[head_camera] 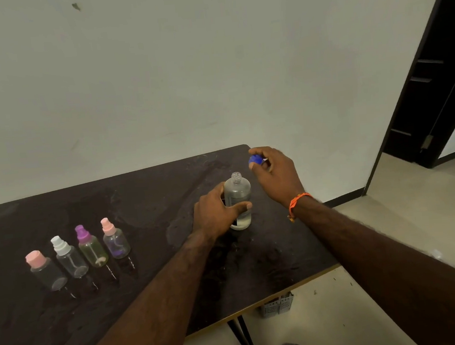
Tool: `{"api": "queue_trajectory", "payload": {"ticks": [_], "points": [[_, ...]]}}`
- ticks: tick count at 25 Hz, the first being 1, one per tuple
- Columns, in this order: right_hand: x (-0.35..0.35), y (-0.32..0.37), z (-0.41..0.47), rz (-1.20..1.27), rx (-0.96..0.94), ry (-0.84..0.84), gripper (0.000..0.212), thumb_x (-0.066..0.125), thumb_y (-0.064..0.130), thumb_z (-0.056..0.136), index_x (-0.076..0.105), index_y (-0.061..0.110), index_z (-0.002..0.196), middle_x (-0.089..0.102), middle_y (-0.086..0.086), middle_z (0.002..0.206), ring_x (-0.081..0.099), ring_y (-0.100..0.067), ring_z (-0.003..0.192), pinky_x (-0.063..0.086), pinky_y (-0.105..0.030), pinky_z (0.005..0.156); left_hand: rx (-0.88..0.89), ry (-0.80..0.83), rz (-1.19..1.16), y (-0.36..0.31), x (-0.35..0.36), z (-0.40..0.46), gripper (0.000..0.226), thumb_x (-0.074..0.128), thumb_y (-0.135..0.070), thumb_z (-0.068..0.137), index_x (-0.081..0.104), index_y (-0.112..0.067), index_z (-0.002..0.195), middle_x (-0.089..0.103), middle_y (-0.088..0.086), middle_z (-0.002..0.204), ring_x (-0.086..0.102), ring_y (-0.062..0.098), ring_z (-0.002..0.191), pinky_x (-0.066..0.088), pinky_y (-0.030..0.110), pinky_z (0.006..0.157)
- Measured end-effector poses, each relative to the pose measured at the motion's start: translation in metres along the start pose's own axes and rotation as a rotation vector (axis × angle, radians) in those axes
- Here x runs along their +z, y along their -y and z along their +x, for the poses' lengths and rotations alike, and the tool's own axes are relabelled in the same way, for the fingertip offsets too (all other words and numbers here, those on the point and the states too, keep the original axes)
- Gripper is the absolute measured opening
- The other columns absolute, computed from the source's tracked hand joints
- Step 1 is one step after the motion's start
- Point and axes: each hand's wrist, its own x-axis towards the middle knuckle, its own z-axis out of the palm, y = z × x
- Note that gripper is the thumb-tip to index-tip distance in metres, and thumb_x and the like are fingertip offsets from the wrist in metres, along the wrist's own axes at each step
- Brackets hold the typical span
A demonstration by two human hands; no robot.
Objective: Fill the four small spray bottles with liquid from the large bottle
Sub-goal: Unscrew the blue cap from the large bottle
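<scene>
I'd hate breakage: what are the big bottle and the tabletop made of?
Large bottle: probably clear plastic, since liquid shows through and the threaded neck looks moulded; glass isn't ruled out. Table: dark, matt, scuffed board with a pale edge, likely laminate.

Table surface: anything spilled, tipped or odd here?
The table looks blotchy, perhaps wet, around the large bottle; I cannot tell whether it is liquid or wear. All four small spray bottles stand upright and capped.

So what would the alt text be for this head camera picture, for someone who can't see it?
A person's left hand grips an uncapped large clear bottle standing on a dark table, while the right hand holds its blue cap just above. Four small capped spray bottles stand in a row to the left.
</scene>
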Motion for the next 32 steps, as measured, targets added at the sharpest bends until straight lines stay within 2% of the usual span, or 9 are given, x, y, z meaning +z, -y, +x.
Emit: {"api": "queue_trajectory", "payload": {"ticks": [2,4,7,12,15,19,23,26,32], "points": [[-0.004,-0.02,-0.005,-0.111,0.076,0.014,0.032,0.066,0.02,0.091,0.065,0.019,0.123,0.067,0.0,0.119,0.062,-0.015,0.102,0.05,-0.034,0.096,0.003,-0.008,0.002,0.002,0.001,0.001,0.075,0.076,-0.075,0.06,0.067,-0.04,0.125,0.076,-0.02,0.106,0.071,0.0,0.095,0.059,0.04,0.093],[-0.003,-0.044,-0.014,-0.345,0.181,0.085,0.034,0.068,0.028,0.089,0.064,0.025,0.123,0.068,-0.001,0.118,0.061,-0.023,0.109,0.048,-0.042,0.098,0.007,-0.011,-0.006,0.005,0.002,0.002,0.074,0.077,-0.075,0.061,0.068,-0.04,0.126,0.076,-0.021,0.106,0.071,0.0,0.096,0.059,0.039,0.093],[0.003,-0.072,-0.03,-0.528,0.319,0.2,0.031,0.069,0.034,0.089,0.064,0.032,0.119,0.067,0.001,0.114,0.058,-0.023,0.111,0.04,-0.042,0.098,0.017,-0.013,-0.037,0.007,0.004,0.001,0.074,0.079,-0.073,0.062,0.068,-0.039,0.126,0.076,-0.021,0.107,0.071,-0.002,0.096,0.059,0.038,0.094],[0.01,-0.094,-0.04,-0.676,0.274,0.276,0.036,0.067,0.05,0.087,0.062,0.035,0.119,0.069,0.005,0.109,0.057,-0.02,0.11,0.038,-0.042,0.098,0.042,-0.015,-0.042,0.011,0.005,0.001,0.072,0.083,-0.07,0.066,0.068,-0.038,0.128,0.076,-0.021,0.11,0.071,-0.002,0.098,0.06,0.037,0.094],[0.008,-0.098,-0.042,-0.631,0.281,0.291,0.043,0.066,0.054,0.088,0.06,0.034,0.126,0.068,0.003,0.115,0.055,-0.021,0.116,0.039,-0.045,0.101,0.059,-0.006,-0.044,0.012,0.005,0.001,0.075,0.083,-0.069,0.068,0.066,-0.035,0.132,0.076,-0.019,0.115,0.07,0.0,0.103,0.059,0.037,0.096],[0.005,-0.087,-0.042,-0.541,0.233,0.287,0.071,0.072,0.05,0.083,0.044,0.03,0.145,0.057,0.004,0.139,0.046,-0.023,0.132,0.036,-0.05,0.109,0.063,0.013,-0.064,0.012,0.005,0.0,0.077,0.083,-0.069,0.068,0.064,-0.036,0.135,0.075,-0.019,0.118,0.07,0.001,0.106,0.058,0.037,0.098],[0.011,-0.061,-0.039,-0.371,0.006,0.34,0.081,0.072,0.045,0.078,0.033,0.033,0.148,0.054,0.014,0.136,0.044,-0.018,0.13,0.032,-0.046,0.107,0.026,0.009,-0.093,0.014,0.004,0.008,0.079,0.082,-0.069,0.063,0.064,-0.04,0.134,0.075,-0.021,0.114,0.07,-0.001,0.104,0.059,0.037,0.096],[0.028,-0.048,-0.026,-0.384,-0.009,0.399,0.09,0.074,0.051,0.075,0.027,0.035,0.15,0.054,0.011,0.14,0.046,-0.017,0.131,0.029,-0.045,0.107,0.008,0.033,-0.131,0.017,0.005,0.022,0.08,0.083,-0.065,0.062,0.065,-0.038,0.134,0.076,-0.02,0.114,0.071,0.0,0.104,0.06,0.038,0.096],[0.054,-0.064,0.005,-0.183,0.15,0.343,0.071,0.069,0.046,0.08,0.032,0.037,0.14,0.066,0.006,0.127,0.064,-0.019,0.115,0.046,-0.049,0.104,-0.006,0.03,-0.167,0.028,0.02,0.058,0.078,0.083,-0.063,0.061,0.067,-0.036,0.133,0.077,-0.017,0.111,0.072,0.001,0.101,0.061,0.037,0.093]]}}
